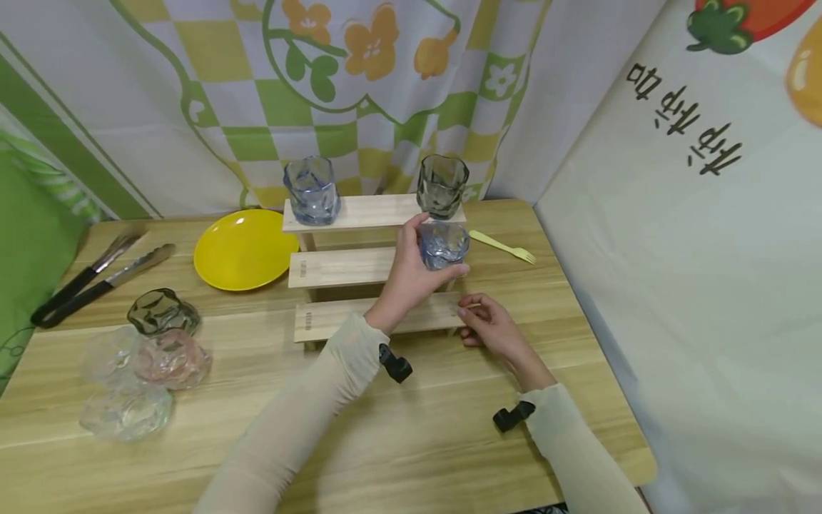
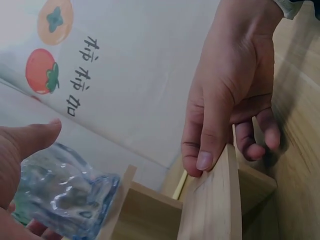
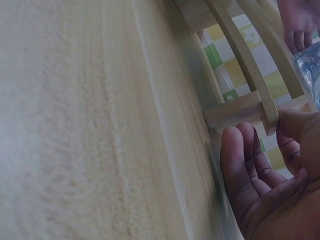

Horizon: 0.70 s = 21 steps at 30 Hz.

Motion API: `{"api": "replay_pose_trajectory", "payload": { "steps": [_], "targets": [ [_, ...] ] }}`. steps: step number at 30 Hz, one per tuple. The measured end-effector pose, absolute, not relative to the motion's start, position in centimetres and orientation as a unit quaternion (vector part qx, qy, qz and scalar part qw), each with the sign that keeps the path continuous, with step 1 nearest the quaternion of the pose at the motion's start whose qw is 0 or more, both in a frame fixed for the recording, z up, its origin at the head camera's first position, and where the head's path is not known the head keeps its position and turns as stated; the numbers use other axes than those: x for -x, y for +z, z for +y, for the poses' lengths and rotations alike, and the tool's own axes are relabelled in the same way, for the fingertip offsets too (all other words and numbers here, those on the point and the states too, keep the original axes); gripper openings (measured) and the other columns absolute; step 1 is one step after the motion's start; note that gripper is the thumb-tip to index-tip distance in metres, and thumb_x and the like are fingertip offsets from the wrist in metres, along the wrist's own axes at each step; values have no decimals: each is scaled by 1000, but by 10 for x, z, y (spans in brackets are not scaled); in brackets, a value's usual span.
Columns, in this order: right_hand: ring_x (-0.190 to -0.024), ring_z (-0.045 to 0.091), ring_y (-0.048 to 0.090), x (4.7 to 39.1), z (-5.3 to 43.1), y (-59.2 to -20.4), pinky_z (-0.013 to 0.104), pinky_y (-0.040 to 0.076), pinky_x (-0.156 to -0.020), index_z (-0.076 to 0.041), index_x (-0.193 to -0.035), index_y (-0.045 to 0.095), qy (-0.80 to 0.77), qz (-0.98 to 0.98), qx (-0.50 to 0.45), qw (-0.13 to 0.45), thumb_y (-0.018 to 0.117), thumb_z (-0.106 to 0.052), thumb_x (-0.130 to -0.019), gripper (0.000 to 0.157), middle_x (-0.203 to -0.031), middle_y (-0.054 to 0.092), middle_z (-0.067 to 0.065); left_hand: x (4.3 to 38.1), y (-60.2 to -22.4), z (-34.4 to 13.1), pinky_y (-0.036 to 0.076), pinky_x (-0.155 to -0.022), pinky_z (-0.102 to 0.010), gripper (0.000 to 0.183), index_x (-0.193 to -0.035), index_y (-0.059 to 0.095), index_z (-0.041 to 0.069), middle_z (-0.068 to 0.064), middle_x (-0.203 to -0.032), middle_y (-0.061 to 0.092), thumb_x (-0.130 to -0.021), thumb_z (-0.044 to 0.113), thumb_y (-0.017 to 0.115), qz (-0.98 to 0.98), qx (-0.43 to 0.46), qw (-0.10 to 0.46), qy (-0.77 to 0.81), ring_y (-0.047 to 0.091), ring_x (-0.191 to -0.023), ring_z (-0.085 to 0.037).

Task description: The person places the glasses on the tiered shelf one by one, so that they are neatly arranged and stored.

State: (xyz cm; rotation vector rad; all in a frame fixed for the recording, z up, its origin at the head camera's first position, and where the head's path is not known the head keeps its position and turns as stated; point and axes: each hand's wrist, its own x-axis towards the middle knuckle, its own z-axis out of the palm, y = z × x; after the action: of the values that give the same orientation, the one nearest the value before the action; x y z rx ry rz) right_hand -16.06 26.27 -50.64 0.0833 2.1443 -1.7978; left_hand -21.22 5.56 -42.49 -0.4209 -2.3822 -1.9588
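My left hand (image 1: pixel 406 275) grips a blue glass cup (image 1: pixel 444 246) between thumb and fingers, at the right end of the middle tier of a three-step wooden rack (image 1: pixel 340 268). Whether the cup's base touches that tier cannot be told. My right hand (image 1: pixel 494 330) pinches the right end of the lowest board (image 2: pixel 212 200), its other fingers loosely bent below. On the top tier stand another blue glass cup (image 1: pixel 312 191) at the left and a dark grey glass cup (image 1: pixel 442 185) at the right.
Left of the rack lies a yellow plate (image 1: pixel 246 250), with black-handled tongs (image 1: pixel 96 278) farther left. Nearer are a dark glass cup (image 1: pixel 163 312), a pink one (image 1: pixel 172 359) and clear ones (image 1: pixel 126 412). A pale yellow fork (image 1: pixel 502 246) lies right of the rack.
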Motion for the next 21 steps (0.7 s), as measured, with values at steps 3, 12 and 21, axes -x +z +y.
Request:
{"api": "replay_pose_trajectory", "payload": {
  "steps": [3, 12, 21],
  "targets": [
    [-88, 29, 65, 160, 262, -506, 38, 61, -71, -3, -131, 53, -636, 752, -30, 171, 59, -25, -105, 34, -116, 63, 19, 205, -424, 45, 38, -108, -48, 105, -157, 20, 22, -10, -143, 35, -79, 34, 90, -767, 154, 29, -622, 39, -130, -24],
    [-85, 25, 64, 161, 261, -506, 36, 61, -70, -1, -131, 52, -635, 753, -37, 168, 59, -22, -105, 34, -120, 61, 24, 165, -423, -33, 35, -109, -54, 71, -151, 38, 13, -10, -141, 43, -93, 30, 77, -798, 169, 71, -574, 39, -133, -27],
    [-85, 27, 64, 161, 260, -508, 36, 61, -70, 0, -130, 52, -634, 755, -40, 164, 60, -21, -105, 34, -115, 62, 20, 107, -440, -153, 35, -100, -62, 45, -134, 58, 4, -17, -129, 54, -94, 18, 75, -876, 113, 120, -453, 47, -121, -38]
  ]
}}
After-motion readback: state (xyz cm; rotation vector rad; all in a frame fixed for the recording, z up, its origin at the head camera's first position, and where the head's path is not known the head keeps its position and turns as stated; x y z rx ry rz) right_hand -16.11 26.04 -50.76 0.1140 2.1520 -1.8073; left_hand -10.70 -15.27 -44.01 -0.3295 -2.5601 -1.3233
